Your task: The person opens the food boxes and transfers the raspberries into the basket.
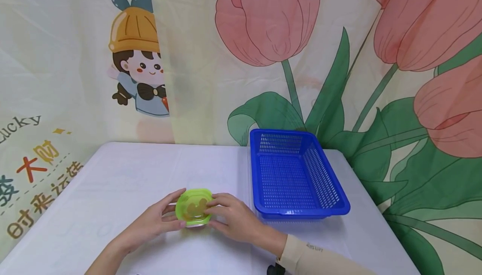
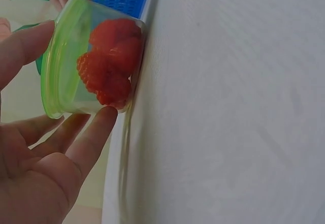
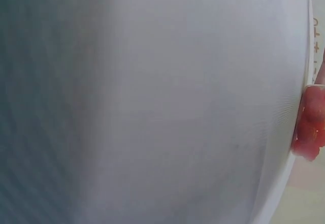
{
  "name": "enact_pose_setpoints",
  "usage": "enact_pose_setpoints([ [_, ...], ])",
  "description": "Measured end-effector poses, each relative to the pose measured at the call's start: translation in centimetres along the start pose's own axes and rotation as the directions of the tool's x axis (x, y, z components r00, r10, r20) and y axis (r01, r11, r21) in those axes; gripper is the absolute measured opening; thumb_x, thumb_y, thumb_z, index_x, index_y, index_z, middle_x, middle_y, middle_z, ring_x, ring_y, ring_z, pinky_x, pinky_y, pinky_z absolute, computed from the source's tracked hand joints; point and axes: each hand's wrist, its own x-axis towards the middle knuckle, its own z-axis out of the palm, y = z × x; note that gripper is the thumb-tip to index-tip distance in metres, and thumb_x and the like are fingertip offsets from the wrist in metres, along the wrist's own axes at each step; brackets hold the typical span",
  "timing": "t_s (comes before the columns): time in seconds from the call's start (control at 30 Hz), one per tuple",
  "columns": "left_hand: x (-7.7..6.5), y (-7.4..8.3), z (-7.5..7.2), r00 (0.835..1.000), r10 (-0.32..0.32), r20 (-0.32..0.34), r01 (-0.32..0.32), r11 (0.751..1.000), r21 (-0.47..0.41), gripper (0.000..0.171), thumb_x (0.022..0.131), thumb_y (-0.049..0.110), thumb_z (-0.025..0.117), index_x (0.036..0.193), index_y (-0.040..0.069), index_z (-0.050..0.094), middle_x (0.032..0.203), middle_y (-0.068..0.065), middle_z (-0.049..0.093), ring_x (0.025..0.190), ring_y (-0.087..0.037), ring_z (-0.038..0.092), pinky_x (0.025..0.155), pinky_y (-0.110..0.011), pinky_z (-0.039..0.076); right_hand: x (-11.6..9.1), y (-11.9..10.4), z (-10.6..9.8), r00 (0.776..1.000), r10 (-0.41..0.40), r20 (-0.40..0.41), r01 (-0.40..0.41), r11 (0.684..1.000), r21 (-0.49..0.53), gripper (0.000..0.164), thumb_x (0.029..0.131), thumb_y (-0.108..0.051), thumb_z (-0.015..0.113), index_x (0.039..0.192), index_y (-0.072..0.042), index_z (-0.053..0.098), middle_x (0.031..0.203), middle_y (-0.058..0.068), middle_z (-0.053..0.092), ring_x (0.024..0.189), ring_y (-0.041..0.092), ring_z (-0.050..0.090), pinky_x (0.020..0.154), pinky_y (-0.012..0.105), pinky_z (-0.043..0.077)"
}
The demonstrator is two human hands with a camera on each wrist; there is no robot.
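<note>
Nearest, I see a beige sleeve [image 1: 324, 257] right of the tub [image 1: 194, 210]. My left hand [image 1: 152, 220] and right hand [image 1: 238, 221] hold its two sides, fingers parted and bent. Its green lid [image 2: 51, 76] covers red pieces [image 2: 109, 64]. White table [image 1: 180, 170] beneath; beyond the tub, rightward, a blue basket [image 1: 282, 178]; farther back, a tulip curtain [image 1: 196, 78].

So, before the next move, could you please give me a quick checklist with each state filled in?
1. Left hand holding the box: ok.
2. Right hand at the box's other side: ok.
3. Lid on the box: ok.
4. Lid sealed all round: cannot tell; fingers cover parts of its edge.
5. Red pieces inside: ok.
6. Box in the basket: not ok; it is outside, beside it.
</note>
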Motion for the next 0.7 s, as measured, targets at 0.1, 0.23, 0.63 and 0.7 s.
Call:
enact_pose_setpoints([
  [0.1, 0.02, -0.02, 0.16, 1.0, -0.005, -0.006, 0.005, 1.0, 0.009, 0.093, 0.094, 0.024, 0.083, 0.168, 0.017, 0.028, 0.167, -0.018, 0.037, 0.137, -0.038, 0.06, 0.099, -0.021, 0.049, -0.04, 0.04, -0.04, 1.0, -0.007, 0.003, 0.007, 1.0, 0.019, 0.031, 0.092, -0.023, 0.086, 0.121, -0.014, 0.079, 0.126, 0.002, 0.073, 0.132, 0.024, 0.063, 0.118, 0.026, 0.041],
  [0.23, 0.06, 0.0, 0.38, 1.0, -0.01, -0.016, 0.01, 1.0, 0.023, 0.094, 0.093, 0.025, 0.085, 0.168, 0.017, 0.029, 0.165, -0.018, 0.04, 0.135, -0.037, 0.062, 0.101, -0.025, 0.05, -0.07, 0.13, -0.11, 1.0, -0.016, 0.003, 0.016, 0.999, 0.035, 0.031, 0.091, -0.022, 0.087, 0.12, -0.013, 0.08, 0.125, 0.003, 0.074, 0.13, 0.024, 0.065, 0.118, 0.025, 0.041],
  [0.63, 0.29, 0.38, 0.43, 0.999, 0.024, -0.034, -0.024, 1.0, 0.005, 0.099, 0.089, 0.022, 0.089, 0.166, 0.01, 0.029, 0.162, -0.024, 0.038, 0.129, -0.039, 0.065, 0.095, -0.03, 0.057, 0.37, 0.42, -0.13, 0.994, -0.1, -0.041, 0.1, 0.995, -0.003, 0.028, 0.089, -0.022, 0.089, 0.114, -0.011, 0.081, 0.118, 0.006, 0.077, 0.12, 0.023, 0.07, 0.112, 0.027, 0.048],
  [0.7, 0.3, 0.29, 0.45, 0.999, 0.03, -0.036, -0.03, 1.0, 0.002, 0.098, 0.088, 0.021, 0.089, 0.166, 0.009, 0.03, 0.161, -0.025, 0.039, 0.128, -0.039, 0.065, 0.093, -0.029, 0.058, 0.37, 0.42, -0.08, 0.995, -0.094, -0.035, 0.094, 0.996, 0.005, 0.028, 0.089, -0.022, 0.088, 0.114, -0.011, 0.081, 0.118, 0.005, 0.077, 0.12, 0.023, 0.07, 0.112, 0.027, 0.047],
])
